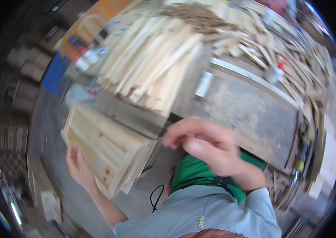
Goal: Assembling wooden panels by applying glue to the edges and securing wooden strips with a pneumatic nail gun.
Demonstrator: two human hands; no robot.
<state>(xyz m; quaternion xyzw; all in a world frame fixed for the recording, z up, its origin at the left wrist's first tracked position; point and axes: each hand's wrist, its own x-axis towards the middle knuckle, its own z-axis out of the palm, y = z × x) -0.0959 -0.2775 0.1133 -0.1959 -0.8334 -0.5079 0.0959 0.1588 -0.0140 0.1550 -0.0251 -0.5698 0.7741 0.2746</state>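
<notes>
A stack of pale wooden panels [100, 139] with knots sits at the left, in front of the workbench. My left hand [80, 166] is at the stack's near left edge, its thumb and fingers apart; whether it touches the wood I cannot tell. To the right of the stack, my right hand [209, 144] is raised in front of my body, slightly blurred. Its fingers are bent with a gap to the thumb, and nothing shows between them.
Long wooden strips [148, 59] lie piled beyond the panels. A worn metal-topped table [251, 111] stands at the right, with a white bottle with a red cap [274, 72] at its far edge. Offcuts [255, 47] are heaped behind. A blue crate [56, 74] is at the left.
</notes>
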